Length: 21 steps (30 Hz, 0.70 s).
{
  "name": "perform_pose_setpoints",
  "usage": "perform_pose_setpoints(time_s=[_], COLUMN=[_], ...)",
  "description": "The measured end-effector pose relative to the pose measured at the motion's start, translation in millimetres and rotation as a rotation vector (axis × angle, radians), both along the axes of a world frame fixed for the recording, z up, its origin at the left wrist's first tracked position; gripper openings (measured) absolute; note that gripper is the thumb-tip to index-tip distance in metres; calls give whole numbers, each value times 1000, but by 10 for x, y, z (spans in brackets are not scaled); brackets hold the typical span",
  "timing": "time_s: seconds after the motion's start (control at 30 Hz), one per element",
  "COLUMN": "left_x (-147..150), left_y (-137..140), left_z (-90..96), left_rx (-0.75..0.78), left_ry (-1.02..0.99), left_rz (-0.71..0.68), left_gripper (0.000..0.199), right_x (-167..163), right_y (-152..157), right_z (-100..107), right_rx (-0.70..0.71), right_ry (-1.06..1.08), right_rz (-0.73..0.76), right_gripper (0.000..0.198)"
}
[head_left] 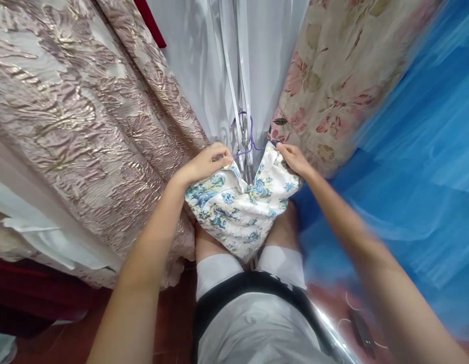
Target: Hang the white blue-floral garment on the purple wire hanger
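Observation:
A white garment with blue and yellow flowers hangs spread between my two hands, in front of my legs. My left hand pinches its upper left corner, fingers closed on the cloth. At the opposite upper corner, my right hand grips the fabric between thumb and fingers. A purple hanger shows in the V-shaped neckline, its hook pointing up and its arms running toward both hands. The lower parts of the hanger are hidden by the cloth.
Pink-gold embossed fabric hangs at the left. White cloth with long straps hangs straight ahead. Beige floral fabric and blue sheer fabric fill the right. On the reddish floor lies a dark power strip with a white cord.

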<state>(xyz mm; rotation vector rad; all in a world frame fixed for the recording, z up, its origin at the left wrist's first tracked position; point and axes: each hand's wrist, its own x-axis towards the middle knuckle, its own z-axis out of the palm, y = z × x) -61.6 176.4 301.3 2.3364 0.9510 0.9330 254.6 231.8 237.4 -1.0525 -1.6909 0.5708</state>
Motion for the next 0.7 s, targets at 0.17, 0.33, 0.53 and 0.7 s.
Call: perform_pose_setpoints(time_s=[0.17, 0.33, 0.53, 0.7], left_x=[-123, -13, 474, 769], left_y=[-111, -203, -151, -111], left_z=[-212, -345, -66, 29], left_rx=[156, 267, 549, 643], left_ry=[47, 122, 111, 86], left_rz=[227, 381, 486, 443], left_gripper=[31, 21, 20, 24], right_x=[300, 540, 785, 629], right_y=[-429, -484, -141, -445], right_z=[-329, -544, -251, -175], right_rx=[315, 442, 240, -76], right_ry=[-9, 2, 313, 336], right_rz=[-133, -328, -353, 42], right_gripper=[37, 34, 59, 75])
